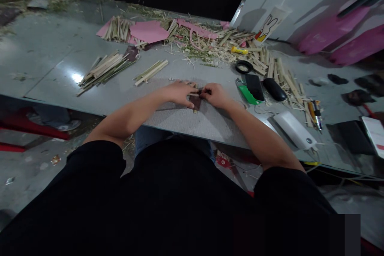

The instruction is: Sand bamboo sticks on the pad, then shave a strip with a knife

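On the grey table, close to its front edge, lies a small dark brown piece (195, 103) with a pale stick end (195, 111) showing at its near side. My left hand (181, 93) rests flat at its left, fingers spread over a pale stick. At the right of the piece, my right hand (213, 94) has its fingertips pinched together; what they hold is too small to make out. Two bundles of split sticks lie to the left, a larger one (105, 68) and a smaller one (151, 72).
Shavings and pink sheets (149, 31) line the back. On the right are a black ring (244, 67), a green item (249, 95), a black case (274, 89), a white device (294, 130) and a rabbit-print cup (271, 24).
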`<state>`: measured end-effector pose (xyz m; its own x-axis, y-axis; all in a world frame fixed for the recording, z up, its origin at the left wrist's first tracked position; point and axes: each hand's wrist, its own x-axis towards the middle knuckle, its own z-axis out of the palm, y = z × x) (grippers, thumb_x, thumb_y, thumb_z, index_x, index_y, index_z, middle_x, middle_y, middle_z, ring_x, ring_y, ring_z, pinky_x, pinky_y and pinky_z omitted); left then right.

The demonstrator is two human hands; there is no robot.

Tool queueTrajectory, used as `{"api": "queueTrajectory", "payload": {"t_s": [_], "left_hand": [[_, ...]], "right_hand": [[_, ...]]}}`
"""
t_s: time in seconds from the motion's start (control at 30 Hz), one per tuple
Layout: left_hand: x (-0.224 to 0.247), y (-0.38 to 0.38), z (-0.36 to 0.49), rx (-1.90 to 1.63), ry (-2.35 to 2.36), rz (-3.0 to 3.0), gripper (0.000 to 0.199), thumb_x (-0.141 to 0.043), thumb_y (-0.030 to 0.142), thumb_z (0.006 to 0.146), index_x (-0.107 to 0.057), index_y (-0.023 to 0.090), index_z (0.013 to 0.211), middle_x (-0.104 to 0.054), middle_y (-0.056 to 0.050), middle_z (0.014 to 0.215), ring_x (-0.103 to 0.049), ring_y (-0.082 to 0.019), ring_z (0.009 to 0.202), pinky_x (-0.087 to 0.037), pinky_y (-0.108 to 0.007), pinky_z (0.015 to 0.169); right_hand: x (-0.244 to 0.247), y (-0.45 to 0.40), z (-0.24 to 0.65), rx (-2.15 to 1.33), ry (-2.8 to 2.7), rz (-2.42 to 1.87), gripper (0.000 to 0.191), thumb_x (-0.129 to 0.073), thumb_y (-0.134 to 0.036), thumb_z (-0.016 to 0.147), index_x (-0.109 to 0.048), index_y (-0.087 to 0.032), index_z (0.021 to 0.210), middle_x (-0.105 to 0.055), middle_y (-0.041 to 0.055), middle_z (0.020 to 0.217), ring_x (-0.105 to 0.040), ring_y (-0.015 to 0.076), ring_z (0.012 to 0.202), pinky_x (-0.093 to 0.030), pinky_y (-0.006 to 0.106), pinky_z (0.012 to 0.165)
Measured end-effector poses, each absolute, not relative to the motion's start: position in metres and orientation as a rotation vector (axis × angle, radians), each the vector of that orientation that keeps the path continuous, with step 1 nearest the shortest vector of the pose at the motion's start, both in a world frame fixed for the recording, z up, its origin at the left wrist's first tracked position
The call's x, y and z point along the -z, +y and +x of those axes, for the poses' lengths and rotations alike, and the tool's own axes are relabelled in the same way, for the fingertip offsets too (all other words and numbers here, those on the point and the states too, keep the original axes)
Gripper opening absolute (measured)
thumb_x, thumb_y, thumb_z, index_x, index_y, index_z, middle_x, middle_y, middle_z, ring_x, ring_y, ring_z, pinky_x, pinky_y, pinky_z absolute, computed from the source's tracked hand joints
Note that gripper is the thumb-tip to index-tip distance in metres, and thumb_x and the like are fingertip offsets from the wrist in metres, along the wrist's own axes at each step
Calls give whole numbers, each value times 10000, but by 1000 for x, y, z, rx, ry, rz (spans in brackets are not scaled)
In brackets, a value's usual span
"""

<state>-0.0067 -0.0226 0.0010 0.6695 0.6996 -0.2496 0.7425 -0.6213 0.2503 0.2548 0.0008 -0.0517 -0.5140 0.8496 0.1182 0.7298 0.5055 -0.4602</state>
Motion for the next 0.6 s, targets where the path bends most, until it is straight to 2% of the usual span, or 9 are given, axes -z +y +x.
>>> {"api": "queueTrajectory", "payload": {"t_s": [0.1,0.2,0.33,0.5,0.6], "left_hand": [[0,-22,-7,167,1139,2568,909,-792,691,1017,-582,319,1819,-423,-154,1975,-407,-478,1804,-369,-645,1430],[0,-22,-8,170,1148,2569,939,-786,725,1020,-550,335,1841,-400,-138,1989,-379,-455,1821,-354,-608,1443],[-1,-23,-8,184,1161,2565,970,-785,723,1028,-501,346,1875,-377,-131,2000,-402,-455,1810,-344,-598,1453],[-3,-23,-7,185,1158,2569,955,-814,720,1000,-546,356,1840,-408,-133,1984,-422,-446,1801,-357,-607,1447],[-4,-23,-8,197,1153,2566,981,-798,708,1018,-503,322,1872,-349,-155,2009,-364,-468,1830,-331,-630,1463]], "right_hand": [[52,-6,249,-535,-2471,-1267,98,-796,-252,978,-819,-252,883,-851,88,978,-768,296,984,-563,425,908],[48,-2,252,-517,-2460,-1298,87,-797,-207,975,-820,-239,898,-839,102,972,-759,304,964,-547,433,897],[45,-2,256,-510,-2455,-1317,107,-770,-214,991,-829,-231,903,-827,113,939,-731,303,890,-540,443,836],[50,-10,253,-553,-2534,-1180,72,-793,-228,965,-840,-255,917,-847,81,980,-766,297,1005,-570,430,949],[47,-2,259,-511,-2503,-1230,127,-759,-266,1002,-838,-264,902,-832,96,936,-736,306,931,-561,449,878]]}}
